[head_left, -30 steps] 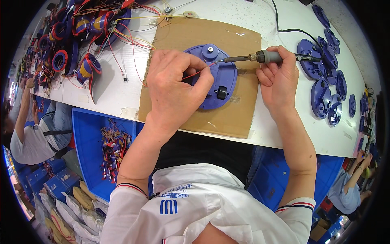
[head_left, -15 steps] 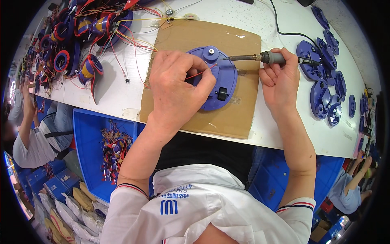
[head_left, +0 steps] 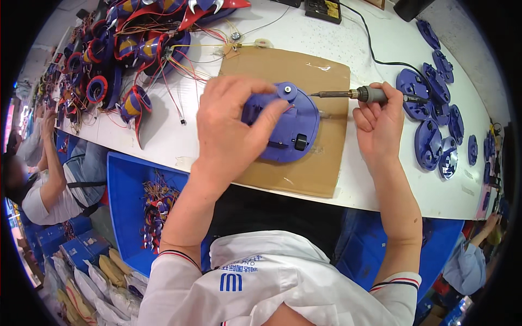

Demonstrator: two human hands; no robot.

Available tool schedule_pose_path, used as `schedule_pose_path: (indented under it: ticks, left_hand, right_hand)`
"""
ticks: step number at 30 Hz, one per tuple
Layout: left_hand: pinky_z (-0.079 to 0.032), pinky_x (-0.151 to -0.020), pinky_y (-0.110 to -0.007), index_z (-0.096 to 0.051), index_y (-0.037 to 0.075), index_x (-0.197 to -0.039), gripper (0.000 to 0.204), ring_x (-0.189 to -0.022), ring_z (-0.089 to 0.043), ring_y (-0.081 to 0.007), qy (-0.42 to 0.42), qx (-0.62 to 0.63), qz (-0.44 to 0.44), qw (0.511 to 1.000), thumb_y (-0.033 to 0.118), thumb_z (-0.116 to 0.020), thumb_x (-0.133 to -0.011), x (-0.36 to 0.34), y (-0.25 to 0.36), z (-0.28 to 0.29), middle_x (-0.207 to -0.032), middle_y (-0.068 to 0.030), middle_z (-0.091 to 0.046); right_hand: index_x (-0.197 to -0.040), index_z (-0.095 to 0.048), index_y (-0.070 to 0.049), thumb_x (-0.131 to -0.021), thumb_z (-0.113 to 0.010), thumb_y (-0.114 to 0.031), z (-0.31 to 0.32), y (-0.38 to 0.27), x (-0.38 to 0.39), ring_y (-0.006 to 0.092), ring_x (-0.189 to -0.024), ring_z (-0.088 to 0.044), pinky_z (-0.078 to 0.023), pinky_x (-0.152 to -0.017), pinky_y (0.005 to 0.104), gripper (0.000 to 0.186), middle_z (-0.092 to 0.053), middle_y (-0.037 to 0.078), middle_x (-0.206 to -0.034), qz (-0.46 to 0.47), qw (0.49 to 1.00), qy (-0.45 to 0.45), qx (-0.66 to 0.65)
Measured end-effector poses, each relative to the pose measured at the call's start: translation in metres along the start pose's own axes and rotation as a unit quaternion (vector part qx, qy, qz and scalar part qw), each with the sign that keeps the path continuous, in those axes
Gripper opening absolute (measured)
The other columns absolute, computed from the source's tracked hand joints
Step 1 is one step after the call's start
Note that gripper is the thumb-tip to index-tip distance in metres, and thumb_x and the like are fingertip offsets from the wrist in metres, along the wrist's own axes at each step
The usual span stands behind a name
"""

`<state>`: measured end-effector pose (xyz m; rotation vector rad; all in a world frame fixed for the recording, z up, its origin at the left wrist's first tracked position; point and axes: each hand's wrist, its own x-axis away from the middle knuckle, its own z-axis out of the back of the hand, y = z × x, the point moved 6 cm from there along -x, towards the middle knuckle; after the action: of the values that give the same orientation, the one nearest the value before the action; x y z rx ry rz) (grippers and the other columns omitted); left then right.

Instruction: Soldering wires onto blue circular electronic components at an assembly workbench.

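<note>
My left hand [head_left: 231,125] is open over the left side of a purple oval plastic base [head_left: 291,127], its thumb and index finger apart near a short red wire [head_left: 289,107]. The base lies on a brown cardboard sheet [head_left: 304,179] and has a round boss with a screw and a black part [head_left: 300,142]. My right hand [head_left: 380,125] is closed round a soldering iron [head_left: 367,93]; the iron's tip points left, near the base's upper right edge. What lies under my left fingers is hidden.
Wired purple-red assemblies [head_left: 136,49] crowd the white table's [head_left: 408,190] left; more purple bases [head_left: 428,144] lie right. A black sponge holder [head_left: 321,11] and cord are at the back. Blue bins [head_left: 125,212] sit below the table. Co-workers [head_left: 46,195] [head_left: 465,266] are at both sides.
My left thumb and index finger have parted, and less of the red wire shows. The iron's tip has drawn rightward from the wire joint. The table and base appear lower in the picture.
</note>
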<state>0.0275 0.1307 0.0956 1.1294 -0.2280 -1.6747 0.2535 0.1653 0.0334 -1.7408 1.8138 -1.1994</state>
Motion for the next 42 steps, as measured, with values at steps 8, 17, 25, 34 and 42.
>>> schedule_pose_path:
  ticks: [8,17,25,34,42]
  left_hand:
    - [-0.046,-0.069,-0.027,-0.066,0.004,-0.079,0.009,-0.074,-0.056,-0.0192,0.043,-0.139,-0.073,0.987,0.000,-0.068,-0.071,-0.038,-0.024,0.064,-0.083,-0.0028,-0.064]
    - [-0.045,-0.084,-0.035,-0.055,0.005,-0.117,0.058,-0.095,-0.054,-0.0262,0.256,-0.229,0.145,0.928,0.018,-0.078,-0.065,0.050,-0.125,0.169,-0.115,-0.0146,-0.055]
    - [-0.047,-0.073,-0.029,-0.063,0.009,-0.104,0.051,-0.090,-0.052,-0.0242,0.132,-0.180,0.064,0.973,0.012,-0.079,-0.055,0.059,-0.081,0.134,-0.102,-0.0118,-0.048]
    - [-0.044,-0.083,-0.033,-0.063,0.011,-0.106,0.052,-0.097,-0.050,-0.0232,0.080,-0.128,0.090,0.984,0.013,-0.077,-0.055,0.066,-0.095,0.142,-0.108,-0.0106,-0.049]
    - [-0.030,-0.094,-0.043,-0.054,0.016,-0.122,0.067,-0.112,-0.046,-0.0295,-0.038,-0.290,0.095,0.952,0.021,-0.074,-0.058,0.046,-0.100,0.133,-0.126,-0.0126,-0.046]
  right_hand:
    - [-0.089,-0.055,-0.004,-0.088,-0.053,-0.020,-0.001,-0.005,-0.002,0.0030,-0.040,-0.016,-0.015,-0.035,0.0173,0.016,-0.038,-0.003,-0.053,-0.014,0.999,-0.012,-0.045]
    - [-0.094,-0.056,-0.003,-0.088,-0.055,-0.021,0.015,-0.010,-0.008,0.0034,-0.044,-0.021,-0.016,-0.037,0.0170,0.019,-0.051,0.004,-0.068,-0.006,1.000,-0.012,-0.015]
    - [-0.095,-0.056,-0.002,-0.089,-0.056,-0.017,0.018,-0.006,-0.007,0.0028,-0.041,-0.021,-0.016,-0.035,0.0163,0.017,-0.047,0.002,-0.060,0.033,0.999,0.026,0.002]
    - [-0.093,-0.056,-0.002,-0.088,-0.055,-0.018,0.015,-0.007,-0.011,0.0030,-0.040,-0.021,-0.016,-0.035,0.0164,0.016,-0.043,0.000,-0.056,0.034,0.999,0.005,-0.003]
    - [-0.090,-0.056,-0.004,-0.087,-0.055,-0.019,0.018,-0.012,-0.007,0.0029,-0.040,-0.020,-0.016,-0.034,0.0172,0.016,-0.040,-0.002,-0.054,0.024,0.999,0.003,-0.023]
